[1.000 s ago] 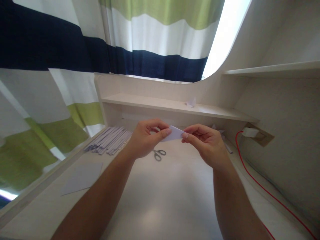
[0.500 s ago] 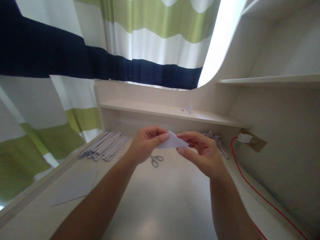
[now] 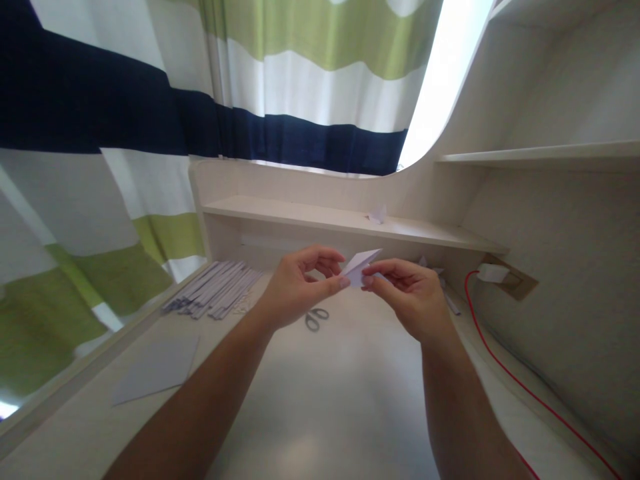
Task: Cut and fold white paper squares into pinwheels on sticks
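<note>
A small folded white paper piece point(image 3: 361, 267) is held above the desk point(image 3: 320, 400), pinched between the left hand point(image 3: 295, 290) and right hand point(image 3: 410, 297). Scissors point(image 3: 316, 317) lie just beneath, paper strips point(image 3: 215, 290) farther left.

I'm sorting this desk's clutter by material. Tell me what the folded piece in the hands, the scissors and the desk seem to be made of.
Folded piece: thin white paper, matte, holding sharp creases, pinched by left hand and right hand.
Scissors: loop handles look grey, plastic or metal; too small to tell.
Desk: pale wood-grain board, probably laminate, with a soft sheen reflecting light.
</note>
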`<state>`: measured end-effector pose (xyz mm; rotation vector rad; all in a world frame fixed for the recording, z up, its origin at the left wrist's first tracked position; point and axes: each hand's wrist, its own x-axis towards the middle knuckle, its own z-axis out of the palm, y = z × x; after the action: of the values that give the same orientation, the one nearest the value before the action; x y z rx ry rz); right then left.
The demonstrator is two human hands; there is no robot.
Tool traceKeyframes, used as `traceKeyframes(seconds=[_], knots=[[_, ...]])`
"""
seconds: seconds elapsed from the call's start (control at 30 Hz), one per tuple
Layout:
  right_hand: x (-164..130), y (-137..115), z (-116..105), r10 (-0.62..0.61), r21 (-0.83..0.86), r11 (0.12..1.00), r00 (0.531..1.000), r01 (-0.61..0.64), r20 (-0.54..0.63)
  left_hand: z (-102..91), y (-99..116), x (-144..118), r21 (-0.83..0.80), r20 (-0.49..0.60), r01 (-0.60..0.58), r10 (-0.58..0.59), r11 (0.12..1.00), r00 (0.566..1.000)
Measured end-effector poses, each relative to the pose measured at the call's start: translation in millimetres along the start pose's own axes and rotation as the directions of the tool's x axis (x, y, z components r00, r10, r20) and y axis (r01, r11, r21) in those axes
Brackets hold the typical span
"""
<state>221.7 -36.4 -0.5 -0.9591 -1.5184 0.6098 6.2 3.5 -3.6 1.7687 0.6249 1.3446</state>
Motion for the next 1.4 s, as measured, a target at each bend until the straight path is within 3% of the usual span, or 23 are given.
traceKeyframes(seconds=[0.23, 0.6, 0.83, 1.23, 1.4], knots=[[-1, -5, 0, -0.001, 0.103, 0.995, 1.0, -0.002, 0.026, -0.5, 1, 2, -0.173, 0.017, 0.02, -0.017, 0.985, 1.0], [-3, -6, -8, -0.038, 0.241, 0.971, 0.983, -0.006, 0.178, -5.3, -8, 3, -0.428, 0.202, 0.104, -0.017, 0.898, 0.979], [-5, -10, -9, -0.051, 0.247, 0.969, 0.976, -0.004, 0.213, -6.5, -10, 2, -0.472, 0.246, 0.098, 0.024, 0.876, 0.969], [-6, -12, -4, -0.04, 0.081, 0.996, 0.987, 0.028, 0.154, -2.6, 6, -2, -0.226, 0.061, -0.043, 0.058, 0.973, 0.996], [-6, -13, -3, -0.028, 0.058, 0.998, 0.988, 0.02, 0.15, -1.3, 4, 0, -0.283, 0.046, -0.062, 0.078, 0.957, 0.996]])
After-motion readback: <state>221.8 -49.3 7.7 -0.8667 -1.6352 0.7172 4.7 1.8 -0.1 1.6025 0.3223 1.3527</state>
